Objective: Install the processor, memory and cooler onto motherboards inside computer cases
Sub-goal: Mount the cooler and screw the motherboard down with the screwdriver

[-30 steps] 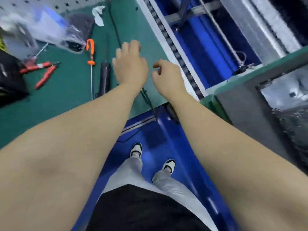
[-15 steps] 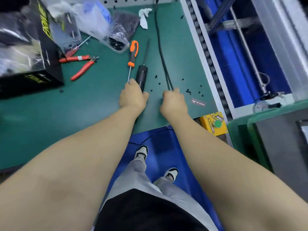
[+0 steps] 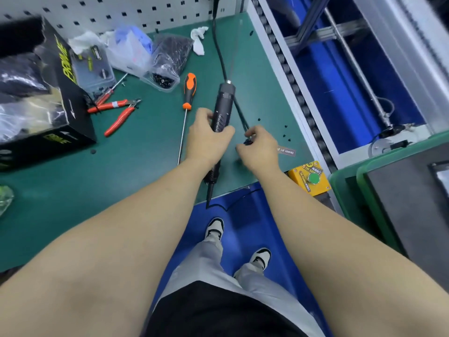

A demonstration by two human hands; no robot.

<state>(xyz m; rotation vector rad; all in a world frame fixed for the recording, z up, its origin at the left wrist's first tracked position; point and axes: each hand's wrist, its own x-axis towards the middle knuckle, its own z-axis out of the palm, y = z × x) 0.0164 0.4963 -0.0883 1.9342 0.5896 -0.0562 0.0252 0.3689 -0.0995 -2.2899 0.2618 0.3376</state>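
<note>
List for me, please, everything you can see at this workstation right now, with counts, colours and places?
Electric screwdriver: one, black, mat centre, held.
Cable: one, black, from pegboard down the mat.
Manual screwdriver: one, orange and black, left of the electric one.
Cutters: one pair, red handles, mat left.
Box: one, black with yellow print, far left.
Bags: several, clear, at the back, one with dark screws.
Loose screws: a few, black, mat right.
Button box: one, yellow with green button, bench's right corner.
Mat: one, green, covers bench.
Left hand: grips the electric screwdriver.
Right hand: pinches something small and black.
</note>
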